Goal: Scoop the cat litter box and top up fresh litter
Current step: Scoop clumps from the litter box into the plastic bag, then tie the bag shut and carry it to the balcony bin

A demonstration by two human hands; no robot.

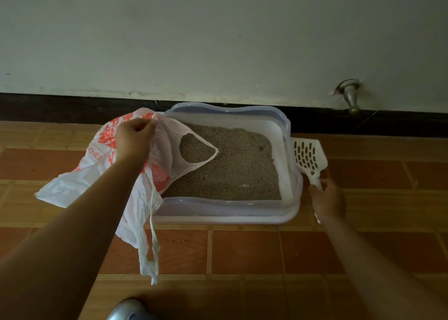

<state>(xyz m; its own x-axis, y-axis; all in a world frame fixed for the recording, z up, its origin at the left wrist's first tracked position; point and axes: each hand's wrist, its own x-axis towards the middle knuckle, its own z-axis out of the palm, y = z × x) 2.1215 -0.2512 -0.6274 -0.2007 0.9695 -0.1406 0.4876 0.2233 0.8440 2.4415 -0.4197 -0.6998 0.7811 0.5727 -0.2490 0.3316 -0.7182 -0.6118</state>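
A white litter box [289, 183] with a translucent bluish rim stands on the floor against the wall, filled with grey-brown litter [237, 164]. My left hand [134, 137] is closed on the top edge of a white plastic bag with red print [97, 166], holding it up over the box's left end; one bag handle loop hangs over the litter, others dangle down. My right hand [328, 199] grips the handle of a white slotted scoop [308, 154], which lies just outside the box's right side.
The floor [242, 251] is orange-brown tile. A pale wall with a dark baseboard [72, 106] runs right behind the box. A metal door stopper [351, 98] sticks out of the wall at the right. A grey rounded object [128, 310] shows at the bottom edge.
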